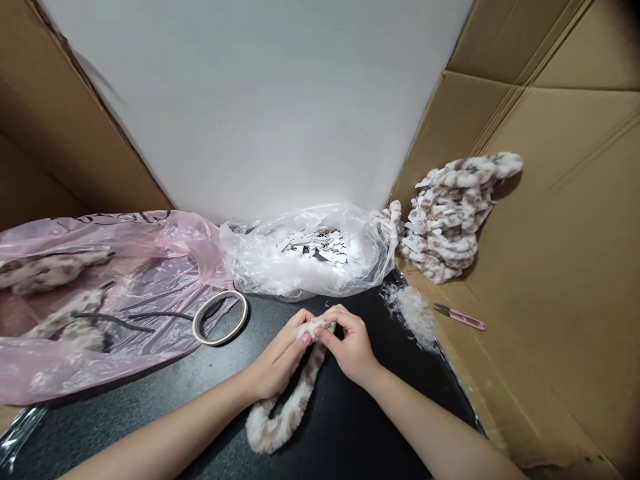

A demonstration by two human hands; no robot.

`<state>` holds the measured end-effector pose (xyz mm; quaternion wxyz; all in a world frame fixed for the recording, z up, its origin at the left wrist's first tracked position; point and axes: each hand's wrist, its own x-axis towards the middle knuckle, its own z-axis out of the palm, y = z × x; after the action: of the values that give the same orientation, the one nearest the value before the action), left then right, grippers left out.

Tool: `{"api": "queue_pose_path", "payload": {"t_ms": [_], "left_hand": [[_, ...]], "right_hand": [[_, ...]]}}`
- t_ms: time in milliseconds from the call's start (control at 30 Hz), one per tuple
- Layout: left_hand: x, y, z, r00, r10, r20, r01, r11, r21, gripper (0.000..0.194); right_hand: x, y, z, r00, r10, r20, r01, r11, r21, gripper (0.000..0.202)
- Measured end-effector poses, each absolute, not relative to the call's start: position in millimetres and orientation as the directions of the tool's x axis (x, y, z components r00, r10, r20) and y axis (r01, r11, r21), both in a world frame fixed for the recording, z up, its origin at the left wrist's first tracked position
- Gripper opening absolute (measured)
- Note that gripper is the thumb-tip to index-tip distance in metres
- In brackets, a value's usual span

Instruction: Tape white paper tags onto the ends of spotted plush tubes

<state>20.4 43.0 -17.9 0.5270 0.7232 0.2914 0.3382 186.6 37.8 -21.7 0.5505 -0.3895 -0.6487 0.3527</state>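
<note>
A white and brown furry strip hangs in a loop toward the front over the black tabletop. My left hand pinches its upper end from the left, the thumb lying on the white fur. From the right, my right hand grips the same end between thumb and fingers, close beside the left hand. The fingertips partly hide where the two ends of the loop meet. A roll of tape lies on its side left of my hands.
A pink plastic bag holding furry pieces lies left. Behind my hands sits a clear bag with white tags. At right are piled furry loops, loose white fluff and pink snips. Cardboard walls flank the table.
</note>
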Motion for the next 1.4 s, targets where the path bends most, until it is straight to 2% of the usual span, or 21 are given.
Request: {"api": "queue_pose_path", "payload": {"t_ms": [200, 367, 567, 667, 767, 900, 1000, 1200, 1400], "left_hand": [[17, 45, -22, 0.601, 0.781, 0.172, 0.127, -0.306, 0.944, 0.036], [18, 46, -21, 0.597, 0.788, 0.149, 0.066, -0.233, 0.970, 0.041], [19, 45, -24, 0.520, 0.849, 0.095, 0.127, -0.187, 0.974, 0.040], [18, 47, -26, 0.479, 0.874, 0.077, 0.106, -0.145, 0.984, 0.034], [18, 48, -27, 0.448, 0.891, 0.073, 0.084, -0.124, 0.989, 0.031], [20, 48, -24, 0.434, 0.898, 0.067, 0.114, -0.128, 0.985, 0.029], [22, 47, -21, 0.481, 0.874, 0.075, 0.085, -0.131, 0.988, 0.027], [19, 46, -25, 0.516, 0.850, 0.106, 0.063, -0.161, 0.985, 0.030], [19, 45, -27, 0.512, 0.851, 0.117, 0.112, -0.201, 0.973, 0.041]], "right_hand": [[180, 35, -23, -0.149, 0.911, 0.385, 0.102, 0.402, -0.910, 0.013], [181, 35, -22, -0.159, 0.909, 0.385, 0.143, 0.407, -0.902, 0.012], [182, 36, -24, -0.268, 0.894, 0.360, 0.177, 0.413, -0.893, 0.010], [183, 36, -24, -0.315, 0.873, 0.372, 0.195, 0.443, -0.875, 0.022], [185, 36, -21, -0.239, 0.882, 0.407, 0.174, 0.451, -0.876, 0.034], [186, 35, -18, -0.102, 0.887, 0.450, 0.112, 0.460, -0.881, 0.015], [184, 36, -21, -0.109, 0.901, 0.419, 0.121, 0.430, -0.895, 0.004], [181, 38, -29, -0.163, 0.958, 0.237, 0.015, 0.243, -0.970, 0.016], [181, 37, -24, -0.182, 0.951, 0.249, 0.005, 0.254, -0.967, 0.022]]}}
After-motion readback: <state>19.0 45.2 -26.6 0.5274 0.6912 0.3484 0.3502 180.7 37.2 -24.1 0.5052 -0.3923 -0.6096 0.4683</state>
